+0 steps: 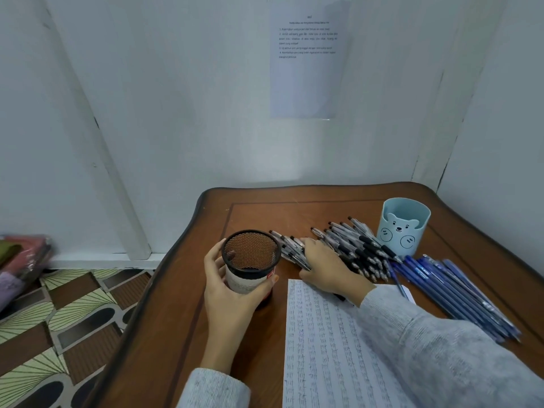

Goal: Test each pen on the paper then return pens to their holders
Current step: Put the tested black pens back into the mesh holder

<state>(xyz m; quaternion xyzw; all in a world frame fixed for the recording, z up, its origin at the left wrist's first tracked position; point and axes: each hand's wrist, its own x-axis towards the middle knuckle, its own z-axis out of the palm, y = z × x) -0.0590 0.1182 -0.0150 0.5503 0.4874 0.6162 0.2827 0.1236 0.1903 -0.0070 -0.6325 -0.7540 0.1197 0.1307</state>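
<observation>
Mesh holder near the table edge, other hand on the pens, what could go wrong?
The mesh holder stands near the left edge of the table; the left hand gripping it could tip it off. The right hand on the clear pens could push some into the blue pens, mixing types.

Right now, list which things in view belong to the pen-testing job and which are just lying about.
Job: black mesh holder, gripped by the left hand; black-grip pens under the right hand; blue pens; bear holder; scribbled paper.
Lying about: printed sheet on the wall; pink bundle on the floor.
</observation>
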